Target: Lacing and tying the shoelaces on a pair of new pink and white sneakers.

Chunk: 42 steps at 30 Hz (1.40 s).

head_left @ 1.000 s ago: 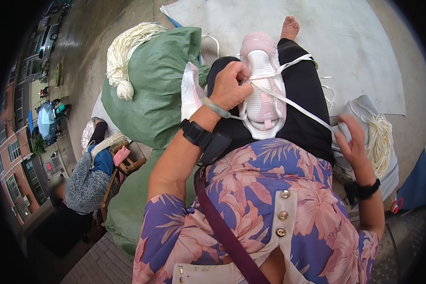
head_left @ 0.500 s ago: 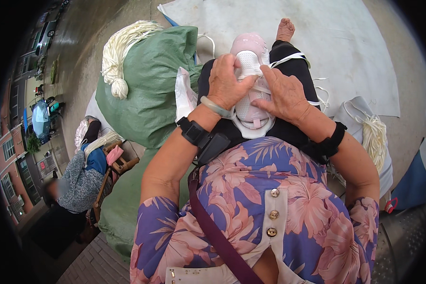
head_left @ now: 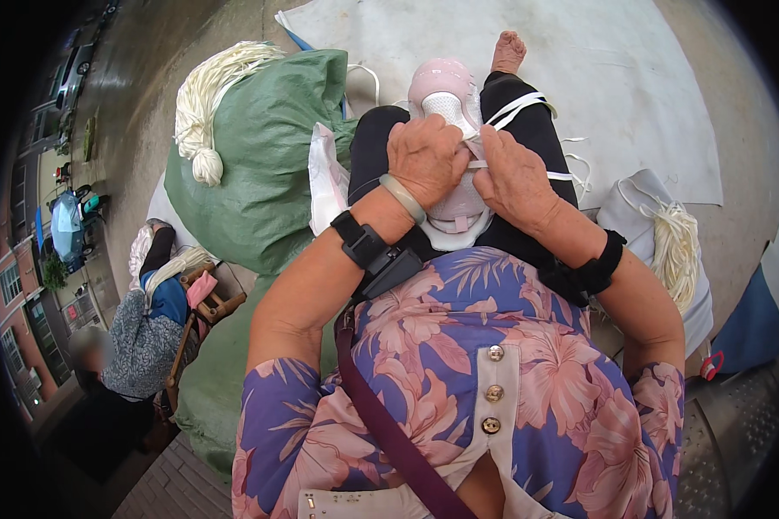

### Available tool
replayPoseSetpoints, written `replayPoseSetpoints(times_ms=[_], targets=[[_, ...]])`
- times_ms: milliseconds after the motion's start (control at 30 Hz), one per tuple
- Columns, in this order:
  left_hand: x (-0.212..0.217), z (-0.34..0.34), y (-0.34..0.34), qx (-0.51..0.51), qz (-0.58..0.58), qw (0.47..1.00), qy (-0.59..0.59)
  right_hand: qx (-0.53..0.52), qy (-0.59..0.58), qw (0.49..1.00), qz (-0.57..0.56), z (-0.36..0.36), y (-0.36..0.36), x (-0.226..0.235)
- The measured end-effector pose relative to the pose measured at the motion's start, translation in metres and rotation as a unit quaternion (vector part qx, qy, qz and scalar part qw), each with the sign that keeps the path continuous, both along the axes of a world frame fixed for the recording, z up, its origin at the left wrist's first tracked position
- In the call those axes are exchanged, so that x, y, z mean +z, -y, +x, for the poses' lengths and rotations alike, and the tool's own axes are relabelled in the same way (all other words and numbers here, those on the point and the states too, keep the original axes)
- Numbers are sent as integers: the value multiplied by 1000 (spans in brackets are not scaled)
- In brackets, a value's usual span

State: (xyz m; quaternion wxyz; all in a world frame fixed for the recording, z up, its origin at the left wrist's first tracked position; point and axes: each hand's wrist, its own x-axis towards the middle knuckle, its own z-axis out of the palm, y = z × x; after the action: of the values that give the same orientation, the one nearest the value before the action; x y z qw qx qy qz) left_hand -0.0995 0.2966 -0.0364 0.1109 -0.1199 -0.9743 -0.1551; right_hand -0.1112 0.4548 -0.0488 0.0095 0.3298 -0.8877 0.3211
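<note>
A pink and white shoe (head_left: 443, 80) rests on my lap between my thighs, its toe pointing away from me. My left hand (head_left: 426, 160) is curled closed over the lacing, its fingertips mostly hidden against the shoe. On the other side my right hand (head_left: 518, 180) pinches the white shoelace (head_left: 478, 163), thumb and forefinger together. A short stretch of the lace shows between the two hands. A loose white lace (head_left: 521, 104) trails across my right thigh. The hands cover the middle of the shoe.
To my left stands a bulging green sack (head_left: 264, 164) topped by a bundle of cream laces (head_left: 206, 108). Another bundle (head_left: 677, 251) hangs over a pale bag at right. A whitish sheet (head_left: 614, 86) covers the ground ahead. A person (head_left: 151, 346) sits at far left.
My left hand has turned over and curled closed on the lacing. My right hand has drawn its fingers together into a pinch at the lace.
</note>
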Motion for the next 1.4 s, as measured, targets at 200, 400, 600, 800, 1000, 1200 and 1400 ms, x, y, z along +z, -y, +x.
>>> replayPoseSetpoints(times_ms=[200, 400, 600, 800, 1000, 1200, 1400], targets=[[0, 1, -1, -2, -21, 997, 79, 6, 30, 1000, 3, -3, -2, -2], [-2, 0, 6, -24, -27, 996, 81, 21, 42, 999, -12, -3, -3, 0], [-5, 0, 4, -96, -102, 990, 19, 33, 96, 995, -17, -10, -3, -7], [-6, -5, -5, -138, -173, 974, -43, 31, 179, 983, 17, -17, -2, -8], [15, 12, 11, -171, -10, 985, -13, -36, 284, 956, -56, -14, -13, 0], [15, 104, 144, 100, 26, 991, 81, -77, 351, 928, -95, -10, -31, 4], [-21, 211, 278, 362, -146, 911, 132, -180, 512, 819, -188, -21, -31, 9]])
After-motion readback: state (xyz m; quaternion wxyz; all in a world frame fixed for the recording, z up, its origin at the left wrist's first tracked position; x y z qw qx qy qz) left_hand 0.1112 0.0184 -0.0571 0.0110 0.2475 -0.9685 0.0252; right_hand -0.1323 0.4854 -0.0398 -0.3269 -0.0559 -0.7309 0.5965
